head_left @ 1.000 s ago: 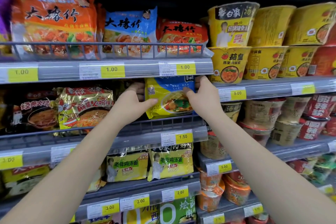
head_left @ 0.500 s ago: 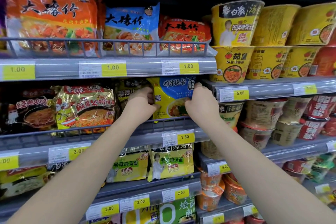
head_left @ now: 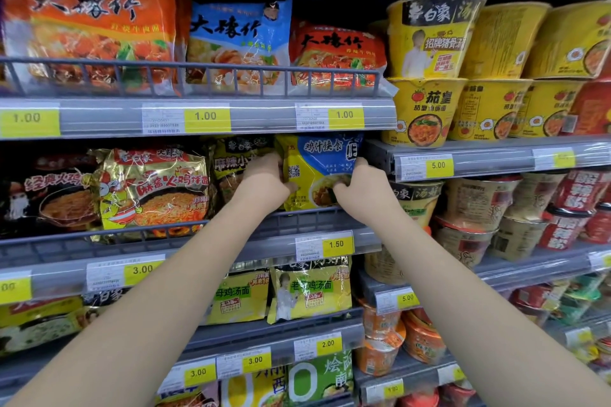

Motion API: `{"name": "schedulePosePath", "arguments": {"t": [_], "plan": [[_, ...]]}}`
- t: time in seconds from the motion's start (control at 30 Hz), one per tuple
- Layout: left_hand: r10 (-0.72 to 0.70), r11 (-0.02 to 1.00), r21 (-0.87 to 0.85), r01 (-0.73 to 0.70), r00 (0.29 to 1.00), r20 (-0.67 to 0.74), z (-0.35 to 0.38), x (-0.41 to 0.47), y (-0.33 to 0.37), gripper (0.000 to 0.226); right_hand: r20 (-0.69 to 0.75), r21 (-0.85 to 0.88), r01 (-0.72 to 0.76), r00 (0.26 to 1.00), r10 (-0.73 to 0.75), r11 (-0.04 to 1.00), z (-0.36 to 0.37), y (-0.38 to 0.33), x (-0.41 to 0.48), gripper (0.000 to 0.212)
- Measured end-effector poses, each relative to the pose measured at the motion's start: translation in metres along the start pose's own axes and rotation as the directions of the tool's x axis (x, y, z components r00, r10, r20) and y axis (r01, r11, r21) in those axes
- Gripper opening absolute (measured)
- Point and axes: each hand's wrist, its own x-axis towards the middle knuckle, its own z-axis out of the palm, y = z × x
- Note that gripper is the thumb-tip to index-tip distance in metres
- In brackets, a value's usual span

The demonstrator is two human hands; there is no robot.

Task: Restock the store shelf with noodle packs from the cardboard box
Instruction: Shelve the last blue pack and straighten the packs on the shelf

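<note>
A yellow and blue noodle pack point(head_left: 314, 168) stands upright behind the wire rail of the second shelf point(head_left: 317, 218), above the 1.50 price tag. My left hand point(head_left: 264, 183) grips its left edge with curled fingers. My right hand point(head_left: 362, 190) grips its lower right corner. Both arms reach up from below. The cardboard box is out of view.
A dark and yellow pack point(head_left: 236, 162) stands just left of the held one, then a gold pack point(head_left: 152, 188). Orange and blue packs point(head_left: 239, 43) fill the top shelf. Yellow noodle bowls point(head_left: 429, 76) are stacked to the right. Yellow packs point(head_left: 309, 291) sit below.
Both hands have pushed the yellow and blue pack further back and upright on the shelf. They have closed in on its edges. The view has shifted slightly left.
</note>
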Motion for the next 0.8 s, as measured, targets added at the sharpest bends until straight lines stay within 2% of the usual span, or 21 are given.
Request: {"name": "schedulePosePath", "arguments": {"t": [0.2,0.37,0.53,0.6,0.7,0.8], "plan": [[0.002,1.000,0.024,-0.001,0.999,-0.042,-0.002,-0.005,-0.004,0.064,-0.036,-0.113,0.007,0.999,-0.011,0.994,0.001,-0.004,-0.008,0.050],[0.071,0.997,-0.013,-0.073,0.992,-0.105,-0.002,-0.016,-0.005,0.062,-0.057,-0.174,0.063,0.996,-0.074,0.983,0.002,-0.009,-0.019,0.043],[0.086,0.994,-0.061,-0.096,0.986,-0.144,-0.007,-0.028,-0.008,0.058,-0.068,-0.142,0.091,0.992,-0.102,0.986,0.002,-0.008,-0.024,0.040],[0.054,0.995,-0.072,-0.062,0.992,-0.116,-0.010,-0.030,-0.010,0.058,-0.070,-0.144,0.081,0.993,-0.092,0.986,0.001,-0.005,-0.024,0.036],[0.027,1.000,0.015,-0.027,0.999,-0.032,-0.015,-0.032,-0.008,0.051,-0.061,-0.170,0.085,0.993,-0.097,0.982,-0.001,-0.001,-0.022,0.037],[0.033,0.999,0.030,-0.032,0.999,-0.031,-0.020,-0.036,-0.004,0.040,-0.048,-0.145,0.099,0.993,-0.107,0.984,-0.005,-0.001,-0.022,0.040]]}}
